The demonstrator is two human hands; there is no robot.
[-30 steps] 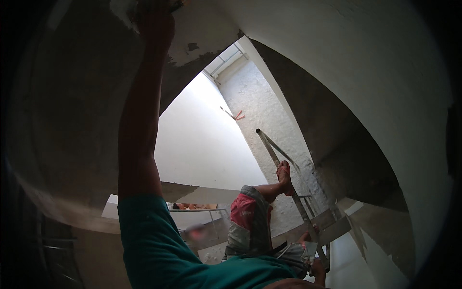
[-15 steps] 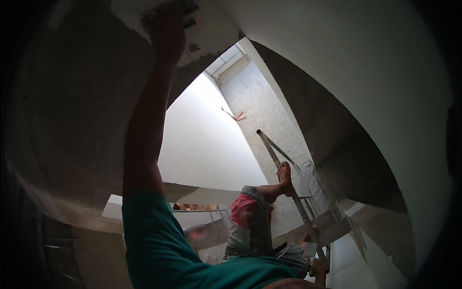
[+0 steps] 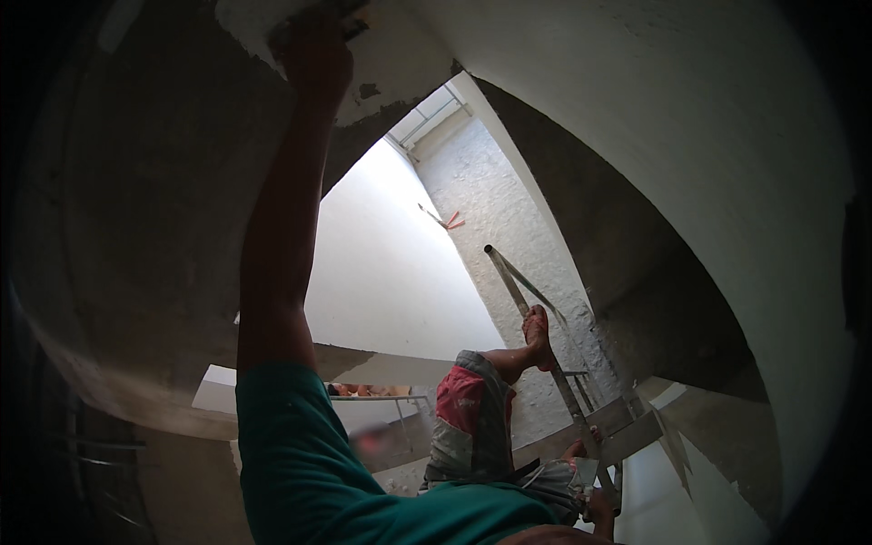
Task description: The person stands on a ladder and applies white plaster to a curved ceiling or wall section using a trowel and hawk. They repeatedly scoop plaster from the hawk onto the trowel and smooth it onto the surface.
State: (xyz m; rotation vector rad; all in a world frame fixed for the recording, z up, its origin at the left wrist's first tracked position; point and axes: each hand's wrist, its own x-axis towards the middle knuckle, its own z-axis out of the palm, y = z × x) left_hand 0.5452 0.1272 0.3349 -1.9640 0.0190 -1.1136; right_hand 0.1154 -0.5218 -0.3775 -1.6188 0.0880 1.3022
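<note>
My left arm reaches up to the pale, patchy plastered surface (image 3: 381,54), where my left hand (image 3: 313,54) grips a dark flat tool (image 3: 352,27), its shape hard to make out in shadow. Low at the right, my right hand (image 3: 599,504) is closed beside a metal tube (image 3: 572,400) and a small pale flat piece (image 3: 583,472); I cannot tell which it holds. My bare foot (image 3: 538,336) rests on the tube, below grey shorts with a pink panel (image 3: 459,400).
A dark-edged opening shows a bright white wall (image 3: 391,263), a rough plastered wall (image 3: 472,173) with orange strips (image 3: 454,220), and metal bars high up. A railing (image 3: 400,397) with brownish things behind it is lower left. A dark beam (image 3: 636,236) runs along the right.
My left forearm and hand have moved to the right along the plastered surface with the tool, mostly between the first and second frames. My leg and right hand look unchanged.
</note>
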